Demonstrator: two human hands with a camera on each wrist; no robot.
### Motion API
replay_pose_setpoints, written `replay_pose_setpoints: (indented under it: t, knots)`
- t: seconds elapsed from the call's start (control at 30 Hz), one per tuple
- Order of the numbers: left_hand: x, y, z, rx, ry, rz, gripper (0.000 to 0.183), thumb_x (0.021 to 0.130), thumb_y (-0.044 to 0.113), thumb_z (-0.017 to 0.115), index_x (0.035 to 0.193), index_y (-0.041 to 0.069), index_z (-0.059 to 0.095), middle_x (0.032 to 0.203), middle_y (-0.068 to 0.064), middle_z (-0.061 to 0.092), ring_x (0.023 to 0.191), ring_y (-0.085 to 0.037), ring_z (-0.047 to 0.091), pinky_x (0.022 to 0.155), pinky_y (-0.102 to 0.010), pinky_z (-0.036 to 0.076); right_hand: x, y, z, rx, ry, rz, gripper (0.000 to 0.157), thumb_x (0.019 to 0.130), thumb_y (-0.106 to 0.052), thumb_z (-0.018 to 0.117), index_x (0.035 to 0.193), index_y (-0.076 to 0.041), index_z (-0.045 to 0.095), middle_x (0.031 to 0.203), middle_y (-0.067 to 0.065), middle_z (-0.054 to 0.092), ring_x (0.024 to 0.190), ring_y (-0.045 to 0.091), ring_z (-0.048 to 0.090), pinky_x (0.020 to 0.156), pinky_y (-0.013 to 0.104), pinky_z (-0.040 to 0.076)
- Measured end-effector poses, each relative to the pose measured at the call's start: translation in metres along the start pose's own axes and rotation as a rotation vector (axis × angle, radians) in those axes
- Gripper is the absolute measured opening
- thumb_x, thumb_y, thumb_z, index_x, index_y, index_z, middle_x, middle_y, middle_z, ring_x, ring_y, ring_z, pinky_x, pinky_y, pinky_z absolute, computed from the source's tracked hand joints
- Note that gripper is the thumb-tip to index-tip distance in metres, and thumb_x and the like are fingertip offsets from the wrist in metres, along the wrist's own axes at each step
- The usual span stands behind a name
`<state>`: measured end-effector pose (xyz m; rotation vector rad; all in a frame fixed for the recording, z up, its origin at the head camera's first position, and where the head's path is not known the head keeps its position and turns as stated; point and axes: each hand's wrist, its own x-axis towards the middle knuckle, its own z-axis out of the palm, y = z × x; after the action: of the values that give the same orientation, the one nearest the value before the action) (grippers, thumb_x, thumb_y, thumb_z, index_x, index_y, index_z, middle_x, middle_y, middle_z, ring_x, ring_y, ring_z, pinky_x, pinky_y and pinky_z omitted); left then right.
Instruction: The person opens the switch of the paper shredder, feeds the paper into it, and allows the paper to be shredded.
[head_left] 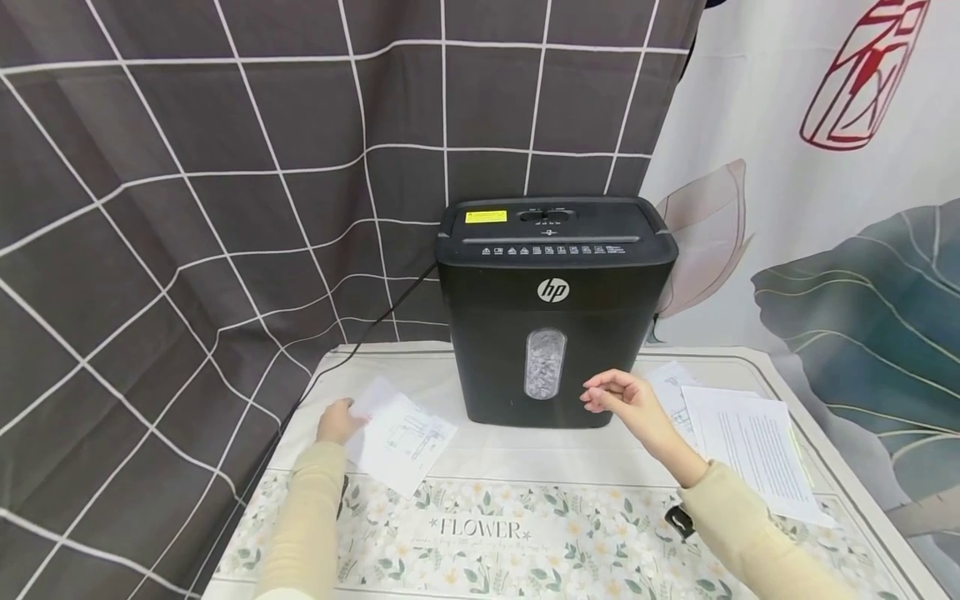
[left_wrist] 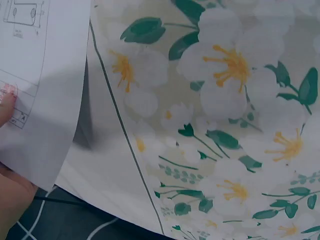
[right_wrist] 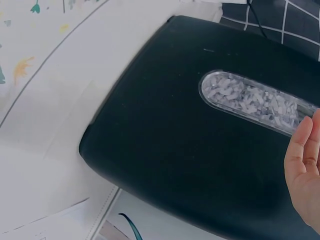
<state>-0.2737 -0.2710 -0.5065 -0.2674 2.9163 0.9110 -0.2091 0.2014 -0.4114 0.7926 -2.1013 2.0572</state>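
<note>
My left hand (head_left: 339, 423) pinches a printed sheet of paper (head_left: 397, 437) by its left edge, at the left of the table. In the left wrist view the thumb lies on the printed face of that sheet (left_wrist: 50, 60), with other fingers (left_wrist: 15, 200) beneath it. A black hp paper shredder (head_left: 495, 333) stands upright at the table's back. Pale shreds show through its oval window (right_wrist: 245, 97). Before the shredder's lower right side, my right hand (head_left: 628, 404) is raised with loosely bent fingers and holds nothing.
Printed sheets (head_left: 750, 450) lie in a loose stack on the table's right side. A black cord (head_left: 375, 323) runs from the shredder down the left edge. The flowered table cover (head_left: 495, 558) spans the front, and a dark checked curtain (head_left: 300, 108) hangs behind.
</note>
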Motion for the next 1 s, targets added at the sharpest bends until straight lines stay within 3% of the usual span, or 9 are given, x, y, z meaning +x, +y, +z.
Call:
replay_pose_setpoints:
  t: [0.17, 0.37, 0.43, 0.53, 0.67, 0.87, 1.0]
  knots:
    - [0.006, -0.007, -0.008, -0.066, -0.008, 0.085, 0.05, 0.088, 0.017, 0.063, 0.124, -0.015, 0.048, 0.123, -0.034, 0.053, 0.111, -0.047, 0.054, 0.096, -0.052, 0.046, 0.0, 0.002, -0.001, -0.003, -0.005, -0.002, 0.032, 0.09, 0.011, 0.051, 0.093, -0.017, 0.065, 0.085, -0.01, 0.071, 0.075, 0.005, 0.069, 0.068, 0.019, 0.056]
    - [0.005, -0.009, -0.024, -0.223, -0.026, 0.142, 0.044, 0.089, 0.021, 0.063, 0.115, -0.015, 0.056, 0.107, -0.031, 0.063, 0.093, -0.039, 0.064, 0.083, -0.046, 0.054, 0.0, 0.002, -0.004, 0.004, 0.005, -0.003, 0.014, 0.089, 0.013, 0.051, 0.094, 0.005, 0.061, 0.084, -0.01, 0.071, 0.075, 0.004, 0.069, 0.067, 0.019, 0.056]
    - [0.005, -0.008, -0.028, -0.272, -0.021, 0.137, 0.046, 0.09, 0.023, 0.063, 0.117, -0.013, 0.055, 0.11, -0.03, 0.062, 0.097, -0.039, 0.063, 0.087, -0.046, 0.052, -0.001, 0.002, -0.005, 0.008, 0.008, -0.002, 0.014, 0.089, 0.013, 0.051, 0.094, 0.005, 0.061, 0.084, -0.01, 0.072, 0.074, 0.004, 0.069, 0.067, 0.018, 0.056]
    - [0.003, -0.007, -0.033, -0.318, 0.008, 0.108, 0.05, 0.091, 0.028, 0.061, 0.121, -0.011, 0.053, 0.114, -0.03, 0.061, 0.104, -0.039, 0.06, 0.093, -0.047, 0.049, -0.002, 0.001, -0.005, 0.013, 0.009, 0.003, 0.024, 0.089, 0.012, 0.051, 0.093, -0.007, 0.065, 0.084, -0.01, 0.072, 0.074, 0.004, 0.069, 0.067, 0.018, 0.056]
    - [-0.003, -0.007, -0.043, -0.361, 0.05, 0.086, 0.051, 0.092, 0.029, 0.06, 0.123, -0.011, 0.052, 0.118, -0.03, 0.059, 0.108, -0.04, 0.057, 0.097, -0.048, 0.045, -0.002, 0.001, -0.005, 0.019, 0.009, 0.008, 0.03, 0.089, 0.012, 0.051, 0.093, -0.015, 0.065, 0.084, -0.01, 0.071, 0.076, 0.004, 0.069, 0.068, 0.018, 0.056]
    - [-0.012, -0.004, -0.052, -0.373, 0.036, 0.103, 0.05, 0.093, 0.028, 0.058, 0.125, -0.01, 0.051, 0.12, -0.028, 0.059, 0.11, -0.037, 0.057, 0.097, -0.046, 0.046, -0.002, 0.001, -0.004, 0.017, 0.01, 0.02, 0.025, 0.089, 0.011, 0.052, 0.094, -0.01, 0.065, 0.084, -0.01, 0.071, 0.076, 0.004, 0.069, 0.068, 0.018, 0.056]
    - [-0.02, 0.002, -0.052, -0.4, 0.007, 0.104, 0.049, 0.093, 0.029, 0.059, 0.124, -0.008, 0.052, 0.119, -0.025, 0.061, 0.102, -0.023, 0.063, 0.095, -0.04, 0.048, -0.003, 0.0, -0.005, 0.011, 0.017, 0.026, 0.017, 0.089, 0.011, 0.053, 0.094, -0.002, 0.063, 0.084, -0.009, 0.071, 0.074, 0.004, 0.068, 0.068, 0.018, 0.056]
